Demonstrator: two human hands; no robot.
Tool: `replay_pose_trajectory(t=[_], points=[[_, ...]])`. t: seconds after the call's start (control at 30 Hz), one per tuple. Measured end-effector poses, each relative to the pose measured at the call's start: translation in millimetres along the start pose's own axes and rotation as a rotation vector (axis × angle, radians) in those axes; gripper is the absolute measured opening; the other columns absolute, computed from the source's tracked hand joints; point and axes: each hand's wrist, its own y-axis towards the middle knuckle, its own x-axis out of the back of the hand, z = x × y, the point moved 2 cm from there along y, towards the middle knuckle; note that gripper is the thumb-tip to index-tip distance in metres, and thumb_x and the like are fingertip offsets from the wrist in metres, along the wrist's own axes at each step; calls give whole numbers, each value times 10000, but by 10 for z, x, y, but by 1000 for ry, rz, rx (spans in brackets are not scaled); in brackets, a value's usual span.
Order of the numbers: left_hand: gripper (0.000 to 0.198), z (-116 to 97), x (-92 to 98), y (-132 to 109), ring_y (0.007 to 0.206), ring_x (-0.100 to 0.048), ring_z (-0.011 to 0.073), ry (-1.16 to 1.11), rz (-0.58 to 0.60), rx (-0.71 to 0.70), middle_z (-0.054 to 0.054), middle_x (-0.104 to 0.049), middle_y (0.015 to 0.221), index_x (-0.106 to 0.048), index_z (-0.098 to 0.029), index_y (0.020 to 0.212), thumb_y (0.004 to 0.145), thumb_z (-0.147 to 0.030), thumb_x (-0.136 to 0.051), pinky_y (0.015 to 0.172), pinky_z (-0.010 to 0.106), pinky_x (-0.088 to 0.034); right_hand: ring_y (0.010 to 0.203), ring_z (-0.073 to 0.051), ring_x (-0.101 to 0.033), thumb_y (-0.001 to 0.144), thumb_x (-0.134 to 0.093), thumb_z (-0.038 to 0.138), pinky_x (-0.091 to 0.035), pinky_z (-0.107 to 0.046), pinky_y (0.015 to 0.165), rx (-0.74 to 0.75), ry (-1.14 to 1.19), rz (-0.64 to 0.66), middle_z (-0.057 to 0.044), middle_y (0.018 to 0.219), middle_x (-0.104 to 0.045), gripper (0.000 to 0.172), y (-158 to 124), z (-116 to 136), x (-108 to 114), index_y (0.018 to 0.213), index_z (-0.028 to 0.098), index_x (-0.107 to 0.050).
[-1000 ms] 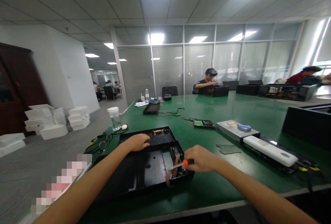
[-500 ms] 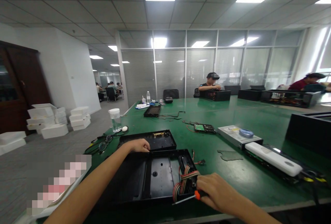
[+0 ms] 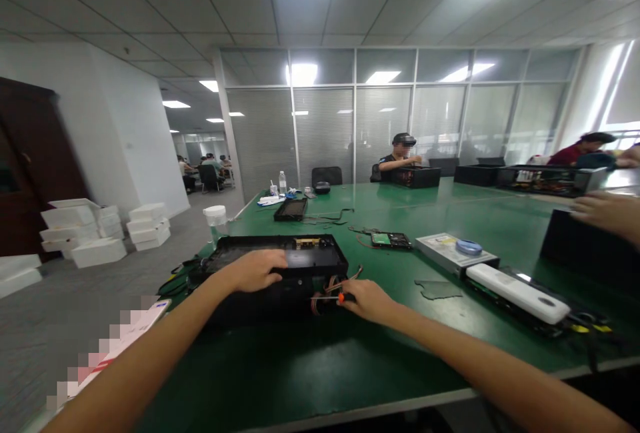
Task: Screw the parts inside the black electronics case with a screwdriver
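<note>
A black open case [image 3: 280, 259] stands tipped up on its edge on the green table [image 3: 310, 359]. My left hand [image 3: 255, 268] lies on its upper side, fingers curled over it. My right hand [image 3: 367, 299] is closed round a small screwdriver with an orange collar [image 3: 341, 297], its tip pointing left at the ribbon cables [image 3: 325, 289] that hang at the case's right end.
A silver drive with a blue tape roll [image 3: 453, 251] and a white bar-shaped device [image 3: 517, 291] lie to the right. A circuit board [image 3: 393, 239] sits behind. Another person's hand [image 3: 605, 213] rests on a black box at far right. A clear cup [image 3: 216, 221] stands left.
The case went from lying flat and open to standing tipped up on its edge, farther from me. My right hand moved up with the screwdriver. Another person's hand came in at the right.
</note>
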Motion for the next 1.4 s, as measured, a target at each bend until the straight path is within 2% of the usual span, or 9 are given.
replay_pose_trajectory(t=[0.13, 0.3, 0.47, 0.63, 0.8, 0.9, 1.07, 1.2, 1.4], points=[[125, -492, 11, -384, 836, -524, 141, -14, 77, 11, 11, -542, 907, -568, -207, 881, 837, -229, -453, 758, 225, -361, 893, -218, -577, 796, -466, 199, -429, -304, 792, 65, -10, -13, -112, 1026, -608, 211, 356, -230, -154, 933, 167, -623], [115, -813, -260, -699, 788, -535, 135, -83, 142, 24, 6, -558, 867, -562, -220, 840, 837, -221, -447, 687, 219, -367, 1014, -203, -511, 780, -514, 253, -390, -332, 902, 225, 103, -34, -68, 1263, -458, 318, 240, -603, -60, 1094, 216, -552], [91, -708, -568, -671, 805, -550, 158, -129, 221, 86, 12, -592, 860, -605, -219, 832, 758, -244, -558, 699, 230, -389, 1009, -216, -494, 765, -548, 267, -348, -389, 929, 4, 80, -110, -80, 1128, -541, 195, 67, -1105, 144, 942, 213, -609], [258, -450, -593, -236, 649, -563, 142, -268, 473, 112, 1, -627, 758, -638, -214, 884, 769, -426, -545, 556, 207, -399, 907, -184, -518, 820, -475, 332, -394, -333, 841, -63, 95, -142, -64, 991, -563, 186, 86, -1125, 159, 901, 203, -582], [262, -364, -684, 583, 899, -525, 187, -15, 68, -96, 55, -583, 962, -605, -189, 967, 728, -292, -632, 783, 257, -402, 742, -165, -526, 854, -402, 402, -408, -306, 731, -121, 134, -142, -41, 814, -569, 258, 162, -912, 20, 886, 189, -543], [173, -344, -940, 862, 933, -502, 191, 123, 22, -202, 52, -549, 974, -618, -211, 919, 748, -234, -607, 803, 273, -403, 735, -164, -521, 846, -417, 409, -400, -304, 727, -127, 202, -130, -37, 795, -570, 260, 181, -872, -19, 862, 183, -544], [140, -278, -1187, 872, 929, -487, 185, 189, -44, -161, 44, -521, 982, -625, -206, 854, 819, -168, -494, 820, 320, -388, 717, -161, -509, 842, -421, 409, -396, -296, 707, -104, 283, -140, -24, 748, -559, 257, 160, -882, -20, 811, 184, -542], [118, -297, -1175, 828, 938, -468, 197, 152, -52, -135, 49, -519, 989, -599, -176, 819, 834, -213, -487, 849, 364, -367, 695, -158, -500, 841, -418, 413, -388, -292, 688, -97, 288, -145, -19, 732, -551, 264, 174, -872, -18, 806, 180, -537], [203, -299, -1156, 861, 905, -495, 162, 46, -164, -28, 58, -542, 936, -522, -157, 910, 908, -249, -341, 807, 283, -387, 696, -155, -495, 855, -388, 427, -382, -286, 689, -89, 284, -161, -15, 740, -541, 287, 188, -838, 30, 812, 181, -531]])
